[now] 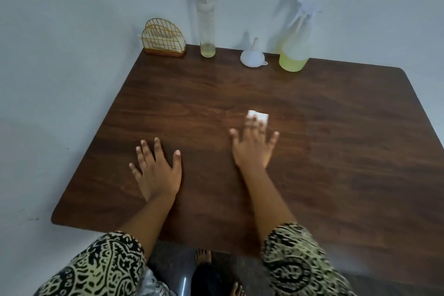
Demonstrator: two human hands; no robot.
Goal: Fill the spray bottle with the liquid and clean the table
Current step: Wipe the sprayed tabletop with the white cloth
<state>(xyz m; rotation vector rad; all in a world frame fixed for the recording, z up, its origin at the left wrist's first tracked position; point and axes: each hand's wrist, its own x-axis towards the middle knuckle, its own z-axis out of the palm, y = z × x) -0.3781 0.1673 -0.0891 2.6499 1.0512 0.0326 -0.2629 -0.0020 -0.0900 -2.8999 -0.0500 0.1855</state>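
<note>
Along the far edge of the dark wood-grain table (336,139), in the upper part of the frame against the pale wall, stand four things in a row. At upper left is a gold wire napkin holder (164,39) with pale napkins inside. Just right of it rises a tall clear bottle (206,26) with a magenta cap, upright, only a little yellowish liquid at its bottom. Further right a white funnel (253,55) rests mouth-down, spout pointing up. Rightmost is the spray bottle (296,48), upright, its white trigger head on, its lower part filled with yellow-green liquid. None of these lies near the hands, and nothing stands between them and the middle of the table.

At frame centre the right hand (253,146) lies palm-down, fingers spread, its fingertips pressing a folded white tissue (259,116) flat on the wood; the hand is slightly blurred. The left hand (157,170) rests flat and splayed on the table at centre left, holding nothing. Patterned black-and-cream sleeves (295,262) fill the lower corners, and bare feet show beneath the table's near edge.
</note>
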